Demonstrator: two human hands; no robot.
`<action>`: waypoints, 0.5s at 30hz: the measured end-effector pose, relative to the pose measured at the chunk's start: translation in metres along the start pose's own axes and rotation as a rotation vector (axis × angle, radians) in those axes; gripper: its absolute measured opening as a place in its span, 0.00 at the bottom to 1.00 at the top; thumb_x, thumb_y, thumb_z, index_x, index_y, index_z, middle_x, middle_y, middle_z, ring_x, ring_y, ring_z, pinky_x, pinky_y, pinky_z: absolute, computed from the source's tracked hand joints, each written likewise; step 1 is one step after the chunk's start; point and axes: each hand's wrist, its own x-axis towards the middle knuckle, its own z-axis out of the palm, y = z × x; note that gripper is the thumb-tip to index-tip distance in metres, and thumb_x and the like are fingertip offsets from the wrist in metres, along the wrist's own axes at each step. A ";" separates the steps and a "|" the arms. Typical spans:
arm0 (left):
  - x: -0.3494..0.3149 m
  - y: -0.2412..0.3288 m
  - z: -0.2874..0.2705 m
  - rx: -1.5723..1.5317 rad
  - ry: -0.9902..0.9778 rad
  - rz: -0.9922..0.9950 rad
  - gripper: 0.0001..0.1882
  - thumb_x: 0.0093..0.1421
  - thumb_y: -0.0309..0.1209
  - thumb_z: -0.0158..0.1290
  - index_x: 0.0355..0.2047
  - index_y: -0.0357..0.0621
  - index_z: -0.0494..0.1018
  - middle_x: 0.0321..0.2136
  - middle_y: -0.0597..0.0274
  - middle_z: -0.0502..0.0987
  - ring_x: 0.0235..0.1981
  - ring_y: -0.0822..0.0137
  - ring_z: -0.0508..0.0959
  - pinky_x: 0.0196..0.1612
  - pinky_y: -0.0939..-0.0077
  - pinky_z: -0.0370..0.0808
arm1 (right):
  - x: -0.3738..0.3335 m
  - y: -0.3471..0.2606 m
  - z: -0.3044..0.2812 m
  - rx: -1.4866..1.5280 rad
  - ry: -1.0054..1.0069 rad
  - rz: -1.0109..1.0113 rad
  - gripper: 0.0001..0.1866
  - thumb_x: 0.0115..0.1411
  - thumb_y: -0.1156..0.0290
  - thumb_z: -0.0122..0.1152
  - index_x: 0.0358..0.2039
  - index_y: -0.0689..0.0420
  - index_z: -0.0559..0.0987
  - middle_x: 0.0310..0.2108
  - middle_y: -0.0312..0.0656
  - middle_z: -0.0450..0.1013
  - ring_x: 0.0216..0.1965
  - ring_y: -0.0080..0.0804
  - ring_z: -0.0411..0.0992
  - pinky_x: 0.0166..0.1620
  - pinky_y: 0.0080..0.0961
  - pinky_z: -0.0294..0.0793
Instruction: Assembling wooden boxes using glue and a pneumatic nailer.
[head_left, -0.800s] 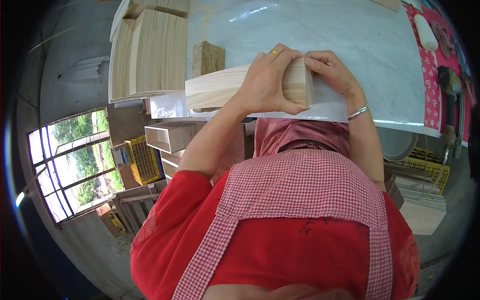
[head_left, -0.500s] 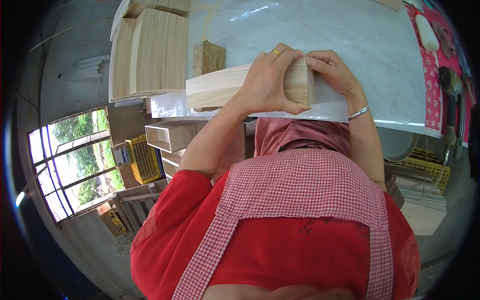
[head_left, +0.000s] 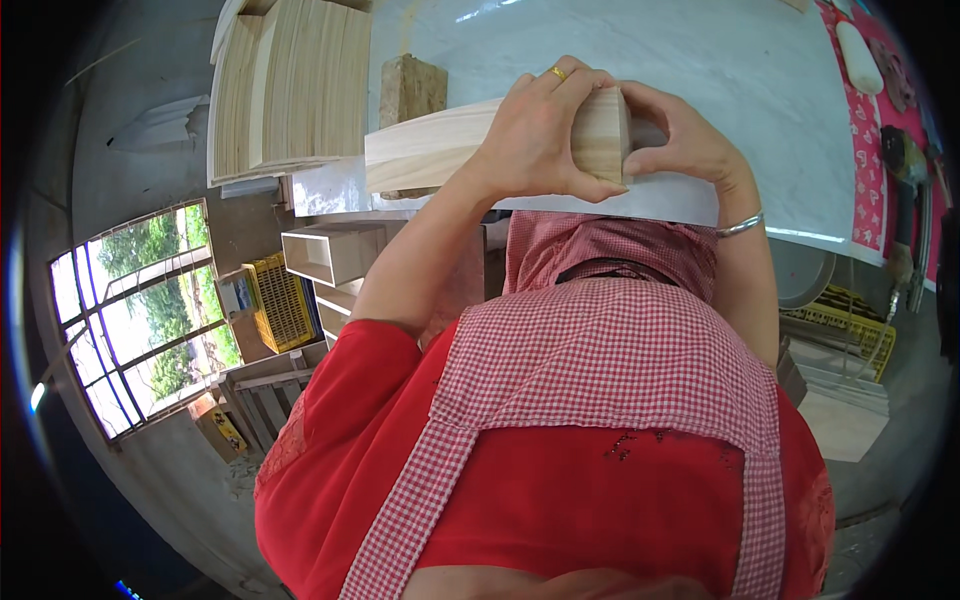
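Pale wood over the worktable [head_left: 735,50]: clasping a long box [head_left: 430,148], partly over a rough block [head_left: 412,85], with the left hand [head_left: 540,138], touching its end with the right hand [head_left: 692,142], cannot tell whether gripping.

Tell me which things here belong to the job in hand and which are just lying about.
Likely in use:
pale wooden piece, gripped by the left hand, right hand at its end
brown block partly hidden by it

Seemingly just lying about:
stacked wooden boards, untouched
open pale box
yellow crate at left
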 end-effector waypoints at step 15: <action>0.004 0.000 0.000 -0.034 0.074 0.058 0.45 0.31 0.48 0.70 0.50 0.43 0.70 0.43 0.56 0.73 0.43 0.53 0.75 0.44 0.63 0.68 | -0.071 -0.046 -0.031 -0.473 0.577 0.072 0.17 0.62 0.68 0.61 0.49 0.62 0.76 0.41 0.41 0.78 0.45 0.29 0.75 0.52 0.28 0.73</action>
